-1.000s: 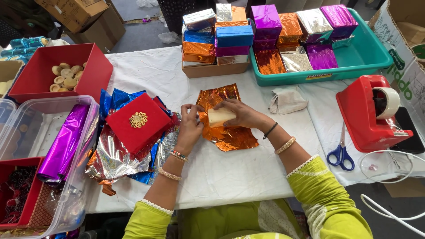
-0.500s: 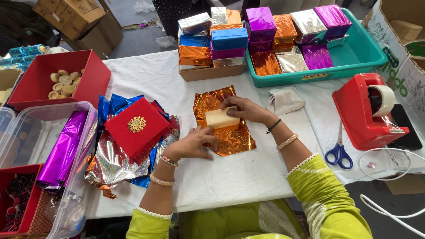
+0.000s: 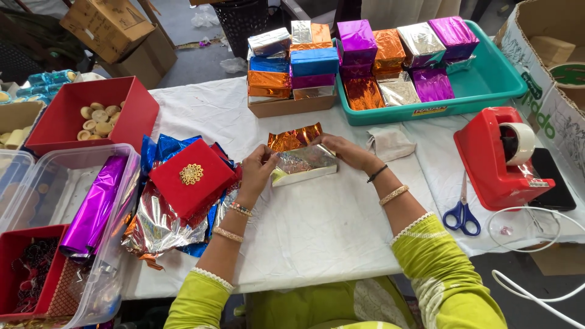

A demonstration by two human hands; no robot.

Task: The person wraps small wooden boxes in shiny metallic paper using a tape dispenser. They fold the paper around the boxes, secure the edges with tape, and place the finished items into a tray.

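A small box half wrapped in orange foil (image 3: 303,159) lies on the white table in front of me; the foil's silver underside is folded up over it and an orange flap stands behind. My left hand (image 3: 258,170) pinches the foil at the box's left end. My right hand (image 3: 346,152) presses the foil at its right end and top. A red square box with a gold flower ornament (image 3: 191,177) rests on a heap of blue and silver foil sheets (image 3: 159,225) just left of my left hand.
A teal tray (image 3: 493,82) of foil-wrapped boxes and a cardboard tray (image 3: 286,105) with stacked wrapped boxes stand at the back. A red tape dispenser (image 3: 499,158) and blue scissors (image 3: 461,210) lie right. A red box of round pieces (image 3: 128,125) and a clear bin (image 3: 116,244) with a purple foil roll (image 3: 94,207) lie left.
The flat orange foil has been folded up over the small box, so its silver side now shows. My left hand moved from the near edge up to the box's left end.
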